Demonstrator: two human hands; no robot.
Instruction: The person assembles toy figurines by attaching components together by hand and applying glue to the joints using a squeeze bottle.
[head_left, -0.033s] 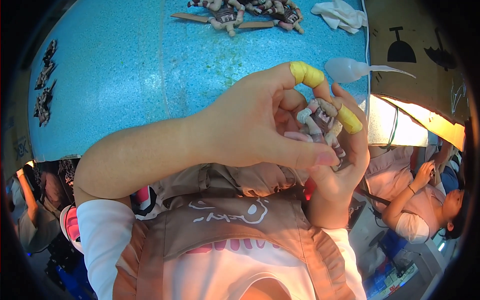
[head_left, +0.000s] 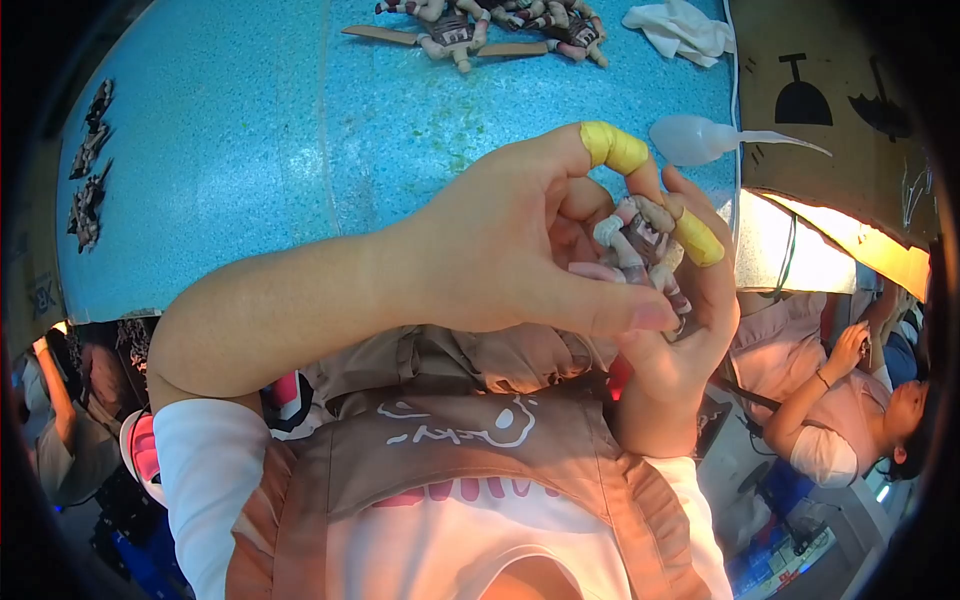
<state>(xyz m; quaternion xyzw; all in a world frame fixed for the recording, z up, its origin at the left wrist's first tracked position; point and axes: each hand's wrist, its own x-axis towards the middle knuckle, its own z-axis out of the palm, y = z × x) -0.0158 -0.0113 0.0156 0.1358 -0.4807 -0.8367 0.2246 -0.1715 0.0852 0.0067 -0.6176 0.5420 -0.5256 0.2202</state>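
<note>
A small figurine (head_left: 642, 238) with beige limbs and a dark brown torso is held between my two hands, in front of my apron. My left hand (head_left: 500, 240) reaches across from the left, its thumb and curled fingers closed on the figurine. Two bands of yellow tape (head_left: 613, 148) wrap the fingers around it. From the right, my right hand (head_left: 690, 340) cups the figurine from beneath and behind, fingers bent around it. Part of the figurine is hidden by the fingers.
More figurines (head_left: 450, 40) lie heaped at the far edge of the blue table (head_left: 230, 160); several others (head_left: 88, 150) line its left side. A white squeeze bottle (head_left: 692, 140) with a thin nozzle and a crumpled white cloth (head_left: 682, 32) lie near a cardboard box (head_left: 830, 140). Another person (head_left: 840, 400) sits at right.
</note>
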